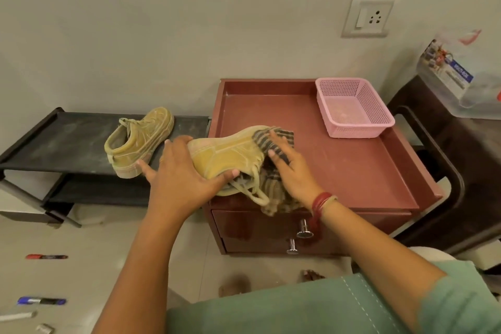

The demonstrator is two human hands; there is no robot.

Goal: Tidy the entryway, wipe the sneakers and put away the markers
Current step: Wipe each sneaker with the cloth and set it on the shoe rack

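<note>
L hand [179,168] grips the tan sneaker [227,152] at its heel end, thumb curled over the side. R hand [287,168], at 3 o'clock, lies flat w/ fingers spread, pressing the striped cloth [271,141] on the toe. The shoe is over the drawer cabinet [352,165], front-left corner. I'd pin the heel and wipe in short firm strokes toward the toe, then turn it for the sole. Second sneaker [141,138] sits at 10 on the shoe rack [67,141]. Red marker [46,256] and blue marker [40,300] lie on the floor at 7–8.

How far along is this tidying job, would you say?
Roughly midway, it seems. Possibly done: one sneaker stands on the rack, though I cannot tell if it was wiped. In hand: the left hand grips the second sneaker while the right hand presses a cloth on it. Left: the red marker and blue marker lie on the floor; the basket holds nothing.
</note>
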